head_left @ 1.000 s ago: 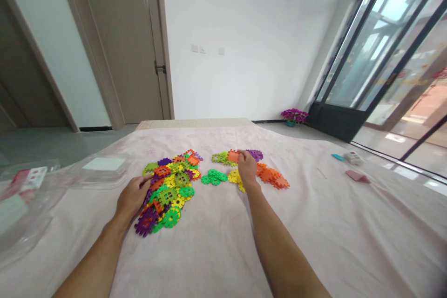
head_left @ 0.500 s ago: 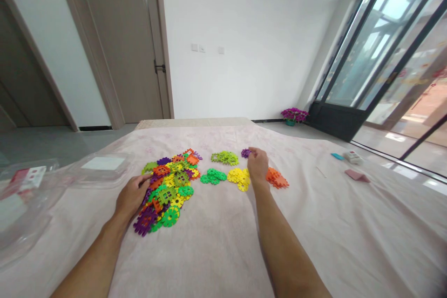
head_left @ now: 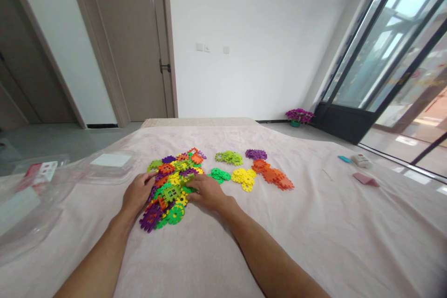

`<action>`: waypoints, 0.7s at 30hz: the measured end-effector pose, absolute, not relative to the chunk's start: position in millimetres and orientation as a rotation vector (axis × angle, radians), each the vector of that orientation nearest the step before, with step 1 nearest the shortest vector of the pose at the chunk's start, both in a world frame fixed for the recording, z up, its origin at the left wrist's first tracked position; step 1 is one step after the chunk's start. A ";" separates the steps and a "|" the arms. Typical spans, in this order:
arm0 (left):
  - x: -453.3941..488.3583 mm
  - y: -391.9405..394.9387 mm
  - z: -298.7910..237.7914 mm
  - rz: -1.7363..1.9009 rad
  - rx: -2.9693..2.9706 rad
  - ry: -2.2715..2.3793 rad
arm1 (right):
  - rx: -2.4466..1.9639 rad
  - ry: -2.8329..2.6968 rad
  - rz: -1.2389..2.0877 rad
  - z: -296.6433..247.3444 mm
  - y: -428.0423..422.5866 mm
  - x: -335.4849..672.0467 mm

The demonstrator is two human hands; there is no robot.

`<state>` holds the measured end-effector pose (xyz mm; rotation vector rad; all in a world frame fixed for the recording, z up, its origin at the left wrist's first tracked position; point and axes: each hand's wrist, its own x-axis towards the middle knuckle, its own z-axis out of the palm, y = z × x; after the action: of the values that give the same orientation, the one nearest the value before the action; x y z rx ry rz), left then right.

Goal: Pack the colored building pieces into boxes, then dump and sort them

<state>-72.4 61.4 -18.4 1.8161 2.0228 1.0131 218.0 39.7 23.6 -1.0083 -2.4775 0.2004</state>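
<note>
A heap of mixed plastic interlocking pieces (head_left: pixel 171 192), some square and some round, lies on the cloth between my two hands. My left hand (head_left: pixel 138 193) rests against the heap's left side, thumb and forefinger apart, its other fingers partly hidden. From the right, my right hand (head_left: pixel 207 192) reaches onto the heap, fingers touching a tilted olive-green square piece (head_left: pixel 186 179) and thumb spread lower down. Behind and right of it lie separate single-colour groups: light-green pieces (head_left: pixel 229 158), purple pieces (head_left: pixel 256 154), green discs (head_left: pixel 220 175), yellow discs (head_left: pixel 243 178) and orange pieces (head_left: pixel 274 175).
Clear plastic containers (head_left: pixel 75 172) stand at the left of the pink cloth (head_left: pixel 195 251). At the right lie a blue item (head_left: pixel 344 159), a small white box (head_left: pixel 362 161) and a folded pink piece (head_left: pixel 365 179). Beyond the table are a wall and a door.
My right hand has moved left from the purple group to the mixed heap. The purple group and all the orange pieces now show. My left hand stays at the heap's left side.
</note>
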 end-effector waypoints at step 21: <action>-72.4 60.8 -16.8 1.020 1.843 2.053 | -1.153 -2.207 0.164 17.6 56.2 241.9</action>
<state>-72.4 60.8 -16.8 1.8427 2.0528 1.0195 241.9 56.2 17.6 -1.1531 -2.2072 0.1640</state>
